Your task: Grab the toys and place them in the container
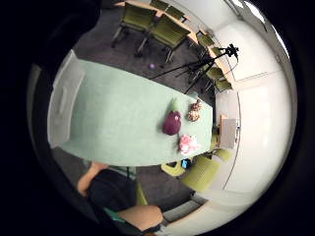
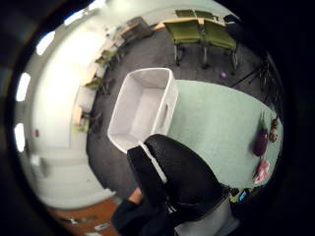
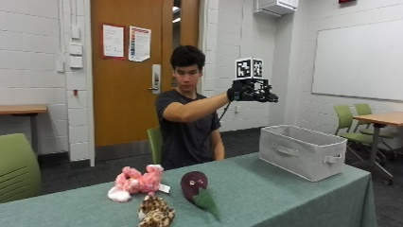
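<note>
hand (image 3: 253, 91) raised at head height | fingers loosely curled, holding nothing | above table (image 3: 283, 194)

This is a classroom or meeting room: white painted block walls (image 3: 38, 56), a whiteboard (image 3: 359, 59) on the far right wall, a wooden door (image 3: 142, 71) with 2 paper notices, green chairs (image 3: 353, 124) beside wooden tables (image 3: 383, 118), and dark carpet (image 3: 82, 172).

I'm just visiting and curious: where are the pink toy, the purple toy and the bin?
Pink toy (image 3: 135, 182), outside view, its body.
Purple toy (image 3: 194, 183), outside view, its rounded front.
Bin (image 3: 296, 153), outside view, its near side wall.
</note>
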Motion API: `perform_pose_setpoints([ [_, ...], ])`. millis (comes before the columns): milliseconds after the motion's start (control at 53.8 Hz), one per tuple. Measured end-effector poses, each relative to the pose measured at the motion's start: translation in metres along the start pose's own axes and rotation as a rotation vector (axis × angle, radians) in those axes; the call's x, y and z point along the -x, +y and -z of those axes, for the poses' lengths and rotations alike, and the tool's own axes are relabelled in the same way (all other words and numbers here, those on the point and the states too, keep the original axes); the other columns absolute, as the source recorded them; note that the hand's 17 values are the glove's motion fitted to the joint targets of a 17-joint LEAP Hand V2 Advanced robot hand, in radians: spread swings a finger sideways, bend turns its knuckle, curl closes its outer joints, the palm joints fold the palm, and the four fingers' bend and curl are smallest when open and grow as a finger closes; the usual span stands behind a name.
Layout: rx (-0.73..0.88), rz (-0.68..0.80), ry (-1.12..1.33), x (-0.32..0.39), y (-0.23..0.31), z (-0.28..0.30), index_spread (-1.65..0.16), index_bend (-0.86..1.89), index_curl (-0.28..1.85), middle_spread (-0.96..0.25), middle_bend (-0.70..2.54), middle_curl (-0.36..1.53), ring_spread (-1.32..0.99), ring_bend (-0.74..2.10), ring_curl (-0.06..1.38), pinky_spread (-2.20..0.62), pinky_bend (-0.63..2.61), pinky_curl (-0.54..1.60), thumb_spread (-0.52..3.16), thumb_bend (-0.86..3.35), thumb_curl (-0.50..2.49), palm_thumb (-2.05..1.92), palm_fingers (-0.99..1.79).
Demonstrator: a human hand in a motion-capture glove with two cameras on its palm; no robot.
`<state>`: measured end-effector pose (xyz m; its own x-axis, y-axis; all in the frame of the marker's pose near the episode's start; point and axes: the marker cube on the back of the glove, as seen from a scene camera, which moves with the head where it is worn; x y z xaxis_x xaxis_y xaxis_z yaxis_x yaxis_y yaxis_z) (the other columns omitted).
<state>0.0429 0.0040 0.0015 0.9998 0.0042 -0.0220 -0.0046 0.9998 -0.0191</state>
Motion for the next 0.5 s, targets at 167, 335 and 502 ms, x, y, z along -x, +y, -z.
perform_pose_setpoints([
  [167, -0.002, -0.084, 0.021, -0.079, 0.01, 0.003, -0.2, 0.16, 0.27, -0.08, 0.26, 0.27, -0.23, 0.31, 0.16, -0.07, 0.47, 0.27, 1.11, -0.08, 0.1, -0.12, 0.16],
  [335, 0.002, -0.166, 0.008, -0.155, 0.02, -0.019, -0.21, 0.17, 0.29, -0.09, 0.26, 0.29, -0.25, 0.33, 0.19, -0.08, 0.49, 0.29, 1.07, -0.09, 0.1, -0.13, 0.16],
  [502, 0.0, -0.226, 0.006, -0.223, 0.026, -0.083, -0.22, 0.15, 0.29, -0.11, 0.29, 0.32, -0.31, 0.39, 0.21, -0.1, 0.52, 0.31, 1.06, -0.09, 0.1, -0.13, 0.22],
])
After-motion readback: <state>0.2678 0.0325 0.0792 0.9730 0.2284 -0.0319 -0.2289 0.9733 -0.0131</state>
